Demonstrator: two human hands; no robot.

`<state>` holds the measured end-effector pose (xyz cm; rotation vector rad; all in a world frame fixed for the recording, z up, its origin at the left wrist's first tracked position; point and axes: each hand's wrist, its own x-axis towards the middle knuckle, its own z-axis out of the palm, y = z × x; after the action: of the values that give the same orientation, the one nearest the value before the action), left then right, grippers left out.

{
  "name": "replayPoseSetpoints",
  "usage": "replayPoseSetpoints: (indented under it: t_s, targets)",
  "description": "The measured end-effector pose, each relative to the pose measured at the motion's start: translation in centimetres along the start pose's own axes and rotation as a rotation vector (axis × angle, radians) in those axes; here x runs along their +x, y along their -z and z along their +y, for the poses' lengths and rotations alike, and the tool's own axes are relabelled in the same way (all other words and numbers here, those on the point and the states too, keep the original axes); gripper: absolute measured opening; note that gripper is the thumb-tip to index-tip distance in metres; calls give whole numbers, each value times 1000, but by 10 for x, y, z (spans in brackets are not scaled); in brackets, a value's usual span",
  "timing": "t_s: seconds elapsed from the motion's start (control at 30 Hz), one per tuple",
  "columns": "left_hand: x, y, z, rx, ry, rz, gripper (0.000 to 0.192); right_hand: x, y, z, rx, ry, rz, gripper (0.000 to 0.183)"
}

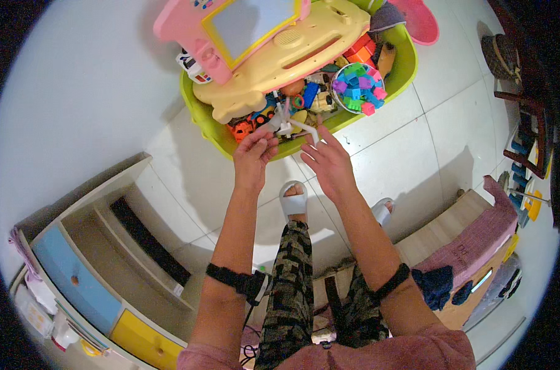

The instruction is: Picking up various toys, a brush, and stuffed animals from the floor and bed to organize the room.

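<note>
Toys fill a green plastic tub [401,69]. My left hand [257,152] is at the near rim, fingers curled beside a white plastic piece [284,127] with branching arms; whether it grips the piece I cannot tell. My right hand [327,159] is to the right, its fingers spread by the end of one bent white arm; contact is unclear. A round container [335,99] of coloured building blocks [359,88] sits in the tub's right part. Across the tub lies a cream plastic toy panel [280,60], with a pink drawing board [224,76] on it. An orange toy vehicle [241,131] lies near my left hand.
A shelf unit with a blue drawer [72,273] and a yellow drawer [143,340] stands at lower left. A wooden bench [446,222] with a pink cloth [481,231] is at right. A pink basin [418,21] and a woven hat [499,58] lie beyond the tub.
</note>
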<state>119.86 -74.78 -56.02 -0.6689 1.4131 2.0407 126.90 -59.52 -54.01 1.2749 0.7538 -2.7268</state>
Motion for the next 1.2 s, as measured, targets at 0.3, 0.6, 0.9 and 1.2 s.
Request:
replayPoseSetpoints:
  t_s: [0.3,0.6,0.9,1.2]
  targets:
    - [-3,14,-5,160,28,146,16,-37,36,8,-16,-73,42,45]
    - [1,-33,-42,1456,-854,-289,27,-67,84,17,-257,-160,59,39]
    - [27,-72,-40,1456,-506,-416,53,-126,138,24,-270,-239,157,31]
    - [-49,-54,-43,1171,-433,-331,39,-211,210,2,-274,-58,315,28]
